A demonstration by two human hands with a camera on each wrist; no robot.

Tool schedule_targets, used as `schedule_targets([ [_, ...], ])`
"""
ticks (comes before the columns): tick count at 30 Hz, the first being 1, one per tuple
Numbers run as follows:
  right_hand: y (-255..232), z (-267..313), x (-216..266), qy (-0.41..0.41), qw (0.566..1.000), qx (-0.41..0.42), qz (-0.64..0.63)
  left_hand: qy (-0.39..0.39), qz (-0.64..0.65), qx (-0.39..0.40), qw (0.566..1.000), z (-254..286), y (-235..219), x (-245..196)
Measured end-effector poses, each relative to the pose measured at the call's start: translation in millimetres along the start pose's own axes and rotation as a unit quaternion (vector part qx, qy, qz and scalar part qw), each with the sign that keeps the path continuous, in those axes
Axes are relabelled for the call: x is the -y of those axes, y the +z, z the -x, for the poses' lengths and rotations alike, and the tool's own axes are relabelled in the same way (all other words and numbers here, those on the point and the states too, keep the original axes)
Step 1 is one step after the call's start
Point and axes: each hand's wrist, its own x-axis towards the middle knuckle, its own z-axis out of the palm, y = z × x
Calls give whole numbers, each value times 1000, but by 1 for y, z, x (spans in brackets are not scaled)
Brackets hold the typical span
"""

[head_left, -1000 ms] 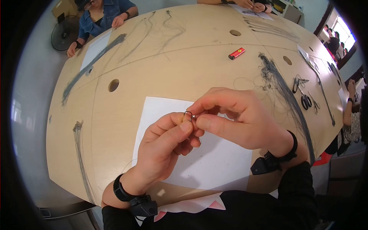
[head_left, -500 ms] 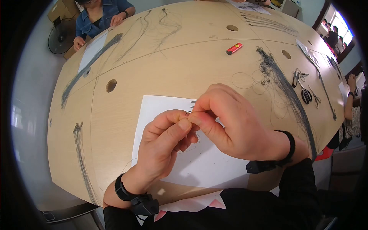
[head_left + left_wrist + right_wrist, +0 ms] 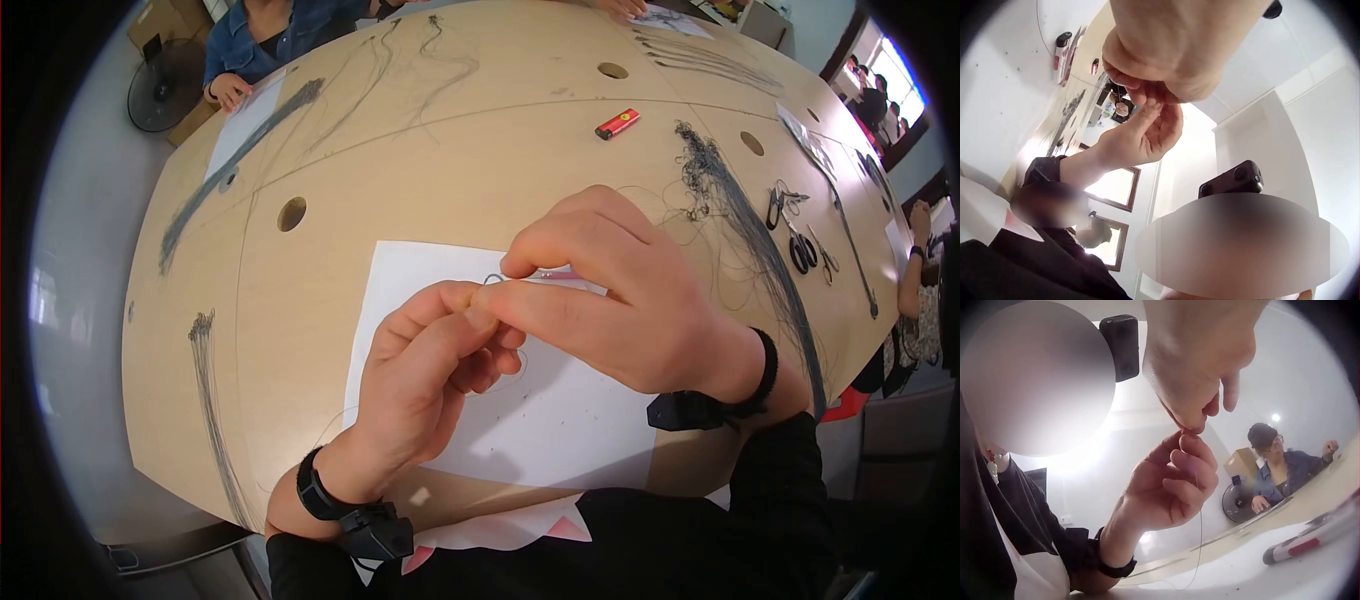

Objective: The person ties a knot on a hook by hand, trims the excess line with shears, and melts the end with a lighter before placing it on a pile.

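Note:
My left hand [image 3: 415,350] pinches a small dark fish hook [image 3: 492,281] between thumb and forefinger, its curved bend sticking up above the fingertips. The right hand [image 3: 625,300] comes in from the right, thumb and forefinger pinching thin fishing line right at the hook; the fingertips hide most of that spot. In the right wrist view, a loose length of line [image 3: 1200,537] hangs from the fingers toward the table. Both hands are held over a white sheet of paper [image 3: 560,440] dotted with dark specks.
A slim tool with white, red and dark parts [image 3: 1291,550] lies on the paper. Beyond it is a red lighter [image 3: 618,124]. Long bundles of dark line [image 3: 750,230] and scissors [image 3: 800,250] lie to the right; a smaller bundle [image 3: 207,390] lies left. Another person [image 3: 270,40] sits opposite.
My right hand has turned and shifted about the hook, its fingertips closing in against the left ones. The left hand keeps its pinch almost in place. The person opposite has moved their arms.

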Motion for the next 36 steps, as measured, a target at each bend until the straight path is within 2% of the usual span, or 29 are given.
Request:
schedule_targets([
  [6, 5, 4, -2, -6, 999, -7, 36, 8, -45, -4, 999, -3, -5, 2],
  [9, 4, 4, -2, 7, 1000, 21, 12, 47, -106, -8, 993, -4, -5, 2],
  [11, 6, 2, 1, 53, 998, 25, -23, 138, -157, -8, 978, -6, -3, 4],
  [12, 6, 2, 3, 53, 998, 25, -23, 137, -157, -9, 978, -6, -5, 5],
  [14, 7, 2, 5, 123, 986, 24, -106, 237, -293, -12, 926, -8, -8, 5],
  [15, 6, 2, 6, 123, 986, 24, -106, 236, -293, -12, 926, -9, -8, 4],
  [17, 5, 2, 9, 250, 937, 27, -240, 334, -414, -28, 846, -9, -8, 2],
  [18, 4, 2, 10, 250, 938, 27, -240, 334, -414, -28, 846, -11, -9, 2],
  [20, 3, 0, 13, 399, 836, -21, -376, 388, -440, -16, 810, -13, -11, 4],
  [27, -2, -1, 9, 429, 794, -6, -430, 387, -439, -14, 811, -13, -9, 5],
  [29, -3, -1, 9, 453, 764, 33, -458, 390, -459, -2, 798, -13, -8, 3],
  [33, 2, 1, 7, 455, 753, 33, -474, 394, -486, 5, 780, -13, -8, 3],
  [36, 4, 2, 9, 434, 770, 2, -467, 398, -471, -25, 787, -13, -5, 6],
])
